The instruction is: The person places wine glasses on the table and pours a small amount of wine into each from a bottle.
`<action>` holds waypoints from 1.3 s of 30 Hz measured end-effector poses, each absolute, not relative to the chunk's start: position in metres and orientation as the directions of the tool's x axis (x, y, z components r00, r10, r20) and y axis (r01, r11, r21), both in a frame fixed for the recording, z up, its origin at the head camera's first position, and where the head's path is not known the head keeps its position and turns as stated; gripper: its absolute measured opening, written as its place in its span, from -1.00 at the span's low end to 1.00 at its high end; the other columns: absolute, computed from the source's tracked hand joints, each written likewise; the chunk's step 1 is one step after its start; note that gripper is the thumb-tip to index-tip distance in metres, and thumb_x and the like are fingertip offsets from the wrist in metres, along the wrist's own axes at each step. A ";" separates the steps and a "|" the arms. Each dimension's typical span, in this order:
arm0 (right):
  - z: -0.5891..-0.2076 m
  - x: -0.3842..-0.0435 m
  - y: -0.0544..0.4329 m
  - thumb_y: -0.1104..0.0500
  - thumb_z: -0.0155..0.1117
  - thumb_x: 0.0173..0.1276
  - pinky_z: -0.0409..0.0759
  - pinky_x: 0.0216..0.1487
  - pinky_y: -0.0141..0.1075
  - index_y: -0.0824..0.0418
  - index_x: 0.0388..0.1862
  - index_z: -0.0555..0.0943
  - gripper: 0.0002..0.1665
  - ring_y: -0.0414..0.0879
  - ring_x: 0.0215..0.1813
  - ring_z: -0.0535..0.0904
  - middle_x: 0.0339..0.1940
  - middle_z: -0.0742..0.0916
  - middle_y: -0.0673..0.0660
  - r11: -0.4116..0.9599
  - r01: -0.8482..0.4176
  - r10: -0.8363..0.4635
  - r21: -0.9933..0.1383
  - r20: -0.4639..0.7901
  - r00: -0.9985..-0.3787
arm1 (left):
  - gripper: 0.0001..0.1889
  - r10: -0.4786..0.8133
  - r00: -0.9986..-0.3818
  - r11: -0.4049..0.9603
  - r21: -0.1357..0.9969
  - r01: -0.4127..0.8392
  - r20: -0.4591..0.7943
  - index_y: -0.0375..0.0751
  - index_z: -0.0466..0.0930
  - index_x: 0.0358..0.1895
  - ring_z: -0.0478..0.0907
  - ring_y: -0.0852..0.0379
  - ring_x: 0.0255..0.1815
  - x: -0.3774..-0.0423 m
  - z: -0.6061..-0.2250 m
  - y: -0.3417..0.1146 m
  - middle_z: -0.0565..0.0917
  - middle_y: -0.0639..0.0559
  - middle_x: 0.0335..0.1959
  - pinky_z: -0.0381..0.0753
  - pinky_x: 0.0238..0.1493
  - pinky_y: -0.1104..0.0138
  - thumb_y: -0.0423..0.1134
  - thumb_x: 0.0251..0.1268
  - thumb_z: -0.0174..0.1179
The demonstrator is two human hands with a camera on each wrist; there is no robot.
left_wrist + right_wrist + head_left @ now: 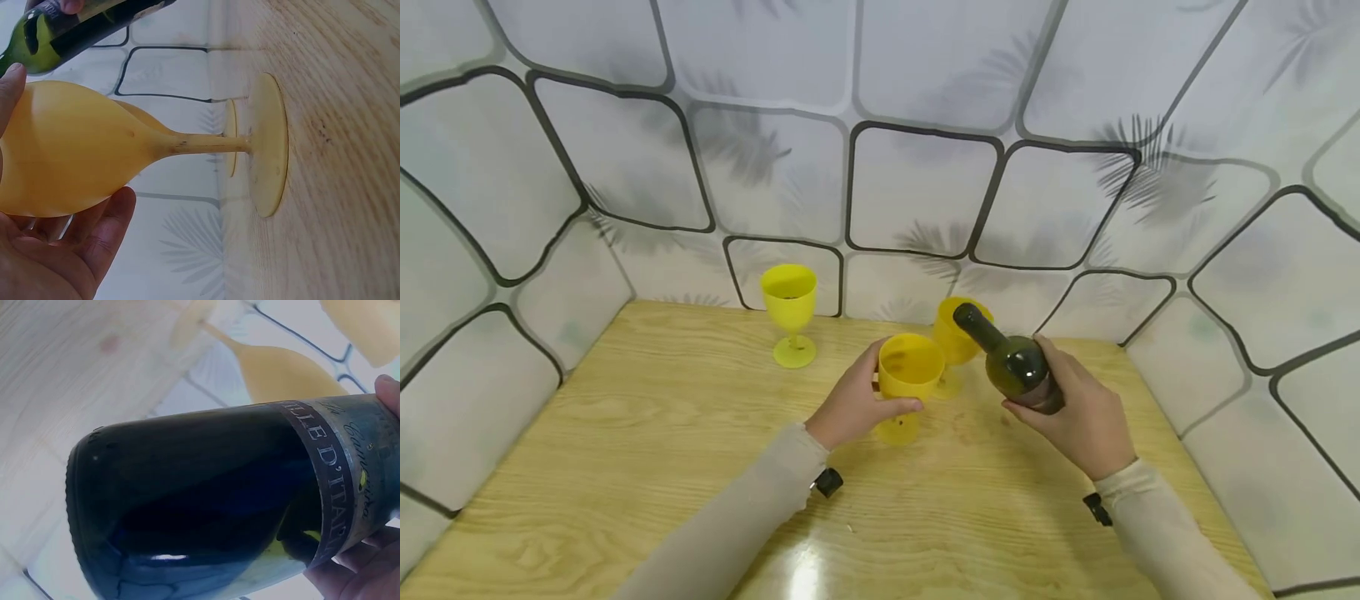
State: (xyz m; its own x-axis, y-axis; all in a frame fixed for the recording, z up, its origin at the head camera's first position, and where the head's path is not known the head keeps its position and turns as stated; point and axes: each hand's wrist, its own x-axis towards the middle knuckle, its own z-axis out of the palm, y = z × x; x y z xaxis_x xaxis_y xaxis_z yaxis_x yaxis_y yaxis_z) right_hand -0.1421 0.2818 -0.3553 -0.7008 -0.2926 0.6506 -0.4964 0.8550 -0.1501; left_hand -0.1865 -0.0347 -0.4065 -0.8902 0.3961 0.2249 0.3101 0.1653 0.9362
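Note:
My left hand (853, 400) curls its fingers and thumb round the bowl of a yellow goblet (912, 379). In the left wrist view the goblet (75, 150) is upright, its round foot right at the tabletop. My right hand (1093, 421) grips a dark green wine bottle (1018, 367) round its body. The bottle is tilted above the table, its neck pointing up and left. In the head view its mouth overlaps a second yellow goblet (951, 337) standing behind. A printed label on the bottle (200, 494) shows in the right wrist view.
A third, brighter yellow goblet (788, 300) stands at the back left near the wall. The light wooden table (647, 467) is bordered by patterned walls (917, 192) at the back and both sides.

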 end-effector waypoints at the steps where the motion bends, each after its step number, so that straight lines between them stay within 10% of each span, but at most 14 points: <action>1: -0.355 -0.141 0.283 -0.23 0.73 -0.04 0.71 -0.32 0.15 0.18 0.52 0.42 0.20 0.25 -0.09 0.74 0.10 0.74 0.34 0.857 -0.500 -0.313 -0.127 0.642 -0.700 | -0.13 0.398 -0.890 0.164 0.937 0.308 0.223 0.12 0.23 0.53 0.51 0.14 0.22 -0.186 -0.407 -0.035 0.50 0.19 0.29 0.60 0.21 0.09 -0.15 0.21 0.55; 6: -0.351 -0.137 0.288 -0.61 -0.02 0.31 0.69 -0.47 0.09 0.21 0.53 0.41 0.15 0.24 -0.24 0.75 0.07 0.73 0.34 0.851 -0.525 -0.399 -0.033 0.609 -0.685 | -0.11 0.403 -0.889 0.173 0.936 0.307 0.217 0.15 0.22 0.53 0.52 0.16 0.21 -0.187 -0.408 -0.034 0.50 0.21 0.29 0.62 0.19 0.12 -0.05 0.19 0.55; 16: -0.339 -0.136 0.294 -0.58 -0.18 0.40 0.69 -0.32 0.19 0.12 0.59 0.36 0.07 0.32 -0.09 0.72 0.12 0.70 0.34 0.828 -0.555 -0.490 0.078 0.581 -0.650 | -0.11 0.404 -0.892 0.178 0.939 0.295 0.204 0.15 0.22 0.54 0.53 0.14 0.19 -0.186 -0.409 -0.033 0.50 0.21 0.28 0.64 0.15 0.13 -0.08 0.20 0.55; 24: -0.334 -0.138 0.293 -0.05 0.80 -0.11 0.72 -0.20 0.18 0.15 0.60 0.34 0.29 0.31 -0.05 0.72 0.12 0.70 0.36 0.805 -0.571 -0.555 0.159 0.540 -0.632 | -0.10 0.399 -0.892 0.176 0.937 0.301 0.211 0.15 0.22 0.54 0.54 0.13 0.18 -0.186 -0.409 -0.034 0.50 0.20 0.27 0.66 0.13 0.14 -0.05 0.19 0.56; 39: -0.322 -0.143 0.289 0.07 0.83 -0.18 0.69 -0.05 0.18 0.24 0.53 0.41 0.25 0.34 -0.04 0.68 0.09 0.66 0.38 0.781 -0.581 -0.603 0.228 0.516 -0.608 | -0.11 0.402 -0.887 0.174 0.932 0.317 0.226 0.12 0.21 0.54 0.53 0.14 0.19 -0.186 -0.408 -0.036 0.50 0.19 0.28 0.64 0.16 0.14 -0.10 0.20 0.55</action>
